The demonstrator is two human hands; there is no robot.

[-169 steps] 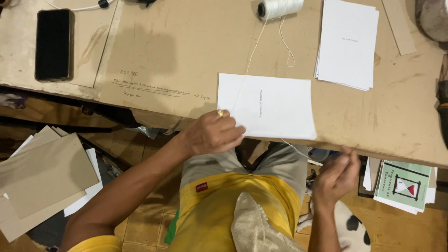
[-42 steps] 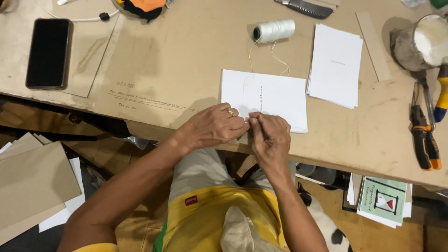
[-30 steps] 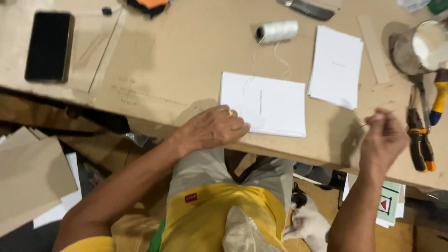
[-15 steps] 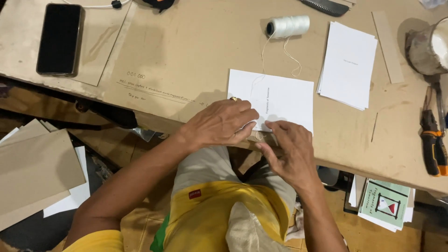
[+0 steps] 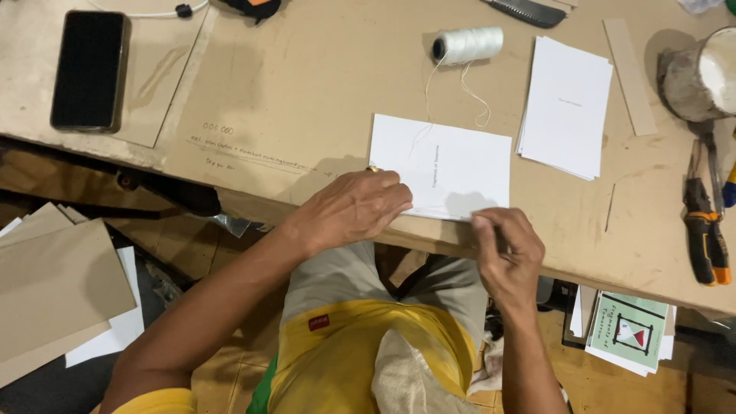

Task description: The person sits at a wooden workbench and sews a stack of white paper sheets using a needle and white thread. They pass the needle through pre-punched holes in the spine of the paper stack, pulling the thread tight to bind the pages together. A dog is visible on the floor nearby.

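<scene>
The folded white booklet [image 5: 448, 167] is lying flat at the near edge of the bench [image 5: 307, 92], its lower edge right by the rim. The left hand [image 5: 354, 208] is resting on the booklet's lower left corner, fingers curled and pressing down on the paper, a ring showing at the top of the hand. The right hand [image 5: 507, 249] is sitting at the bench rim just below the booklet's lower right corner, fingers drawn together as if pinching something small; what is between them is too small to make out. A thin white thread [image 5: 429, 103] is running from the booklet up toward a spool of white thread [image 5: 468, 46] lying on its side farther back on the bench.

To the right of the booklet, a stack of white sheets [image 5: 567, 107] is lying slightly askew, well apart from both hands. Beyond it, a narrow cardboard strip [image 5: 630, 77] is lying beside a stained metal can [image 5: 696, 75]. Pliers with orange and black handles [image 5: 704, 230] are lying near the right edge of the bench. A black phone [image 5: 90, 69] is lying face up at the far left, on a piece of cardboard.

Below the bench, sheets of brown cardboard [image 5: 54, 291] are lying to the left, and a green printed booklet [image 5: 630, 331] is lying on a small pile to the right.
</scene>
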